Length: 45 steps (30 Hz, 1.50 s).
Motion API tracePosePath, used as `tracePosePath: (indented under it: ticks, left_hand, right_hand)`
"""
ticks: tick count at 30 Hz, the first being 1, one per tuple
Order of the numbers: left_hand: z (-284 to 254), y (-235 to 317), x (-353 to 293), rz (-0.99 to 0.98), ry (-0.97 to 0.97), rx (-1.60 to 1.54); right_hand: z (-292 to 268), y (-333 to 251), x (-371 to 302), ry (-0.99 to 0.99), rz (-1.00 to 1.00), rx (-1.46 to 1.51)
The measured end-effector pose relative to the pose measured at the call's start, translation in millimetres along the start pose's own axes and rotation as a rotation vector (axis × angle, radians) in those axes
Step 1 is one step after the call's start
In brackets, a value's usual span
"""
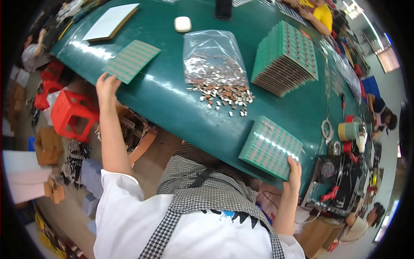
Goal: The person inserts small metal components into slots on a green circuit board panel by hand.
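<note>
At the table's left edge my left hand [108, 87] pinches the near corner of a green circuit board panel [133, 61], which lies at or just above the tabletop. On the right, my right hand [293, 173] grips the right edge of another green circuit board panel [272, 146]; its side looks thick, so several may be stacked there. Between the two hands lies a loose pile of small metal and brown parts [226, 93], spilling out of a clear plastic bag [211, 47]. A tall stack of green circuit board panels [286, 58] stands beyond my right hand.
The green table [172, 103] carries a white-topped board [111, 21], a small white case [183, 24] and a black phone [223, 9] toward its far side. A co-worker in yellow [322, 17] sits across. Tape rolls [347, 131] lie right; red stools [74, 113] stand left.
</note>
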<state>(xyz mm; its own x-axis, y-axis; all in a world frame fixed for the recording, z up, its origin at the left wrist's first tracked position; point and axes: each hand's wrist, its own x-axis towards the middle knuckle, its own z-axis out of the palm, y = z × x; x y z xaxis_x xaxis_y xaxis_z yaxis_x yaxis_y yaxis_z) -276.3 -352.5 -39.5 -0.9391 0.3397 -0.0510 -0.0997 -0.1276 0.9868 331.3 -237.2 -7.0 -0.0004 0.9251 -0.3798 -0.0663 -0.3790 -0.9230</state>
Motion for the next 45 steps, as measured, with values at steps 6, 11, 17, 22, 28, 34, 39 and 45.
tracePosePath:
  ticks: [6, 11, 17, 22, 28, 34, 39, 45]
  left_hand:
    - [1.0, -15.9, 28.1, 0.095, 0.028, 0.356]
    - [38.6, 42.3, -45.3, 0.446, 0.225, 1.392]
    - [155.0, 23.7, -214.2, 0.934, -0.754, 0.913]
    - [179.1, 0.3, -239.4, 0.861, -0.821, 0.983]
    - [188.0, -1.4, -240.0, 0.829, -0.888, 0.997]
    - [185.4, 29.6, -271.3, 0.177, -1.377, 0.244]
    - [192.9, 36.4, -285.5, 0.059, -1.464, 0.214]
    - [182.6, 31.6, -290.0, -0.014, -1.504, 0.245]
  right_hand:
    - [17.7, -12.7, -7.5, 0.027, 0.020, -0.071]
    - [19.9, -29.6, -12.5, -0.058, 0.072, -0.245]
    - [24.7, -32.7, -17.3, -0.021, -0.035, -0.423]
    - [14.2, -27.1, -11.2, -0.049, -0.160, -0.686]
    - [8.1, -51.3, -21.7, 0.134, -0.287, -1.026]
    - [64.8, -73.4, -29.0, -0.404, -0.164, -0.278]
    - [87.6, -56.2, -19.4, -0.534, -0.017, -0.249]
    - [86.5, -54.7, -24.8, -0.612, -0.230, -0.472]
